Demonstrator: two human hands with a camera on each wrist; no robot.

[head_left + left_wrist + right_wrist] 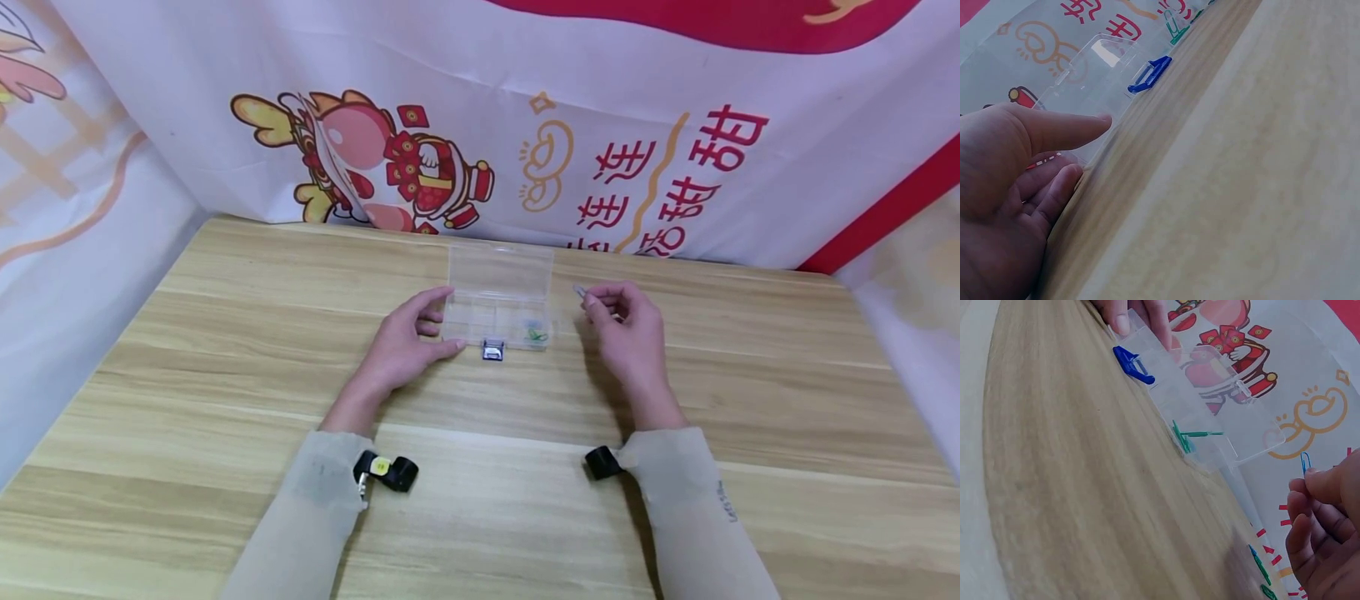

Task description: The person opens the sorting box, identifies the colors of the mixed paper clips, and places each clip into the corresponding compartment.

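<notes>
A clear plastic box (498,310) lies mid-table with its lid open towards the wall and a blue latch (492,351) on its front edge. Green paper clips (535,333) lie in its right compartment. My left hand (442,321) holds the box's left end, thumb at the front corner and index finger along the back. Right of the box, my right hand (592,298) pinches a small paper clip (580,291) a little above the table. The right wrist view shows this blue paper clip (1305,462) between thumb and fingertips (1310,481), apart from the box (1210,406).
The wooden table (480,500) is bounded by a printed banner (525,125) at the back and cloth on both sides. The right wrist view shows loose green and blue clips (1260,565) near the banner's foot. Black wrist cameras (390,472) sit on both sleeves.
</notes>
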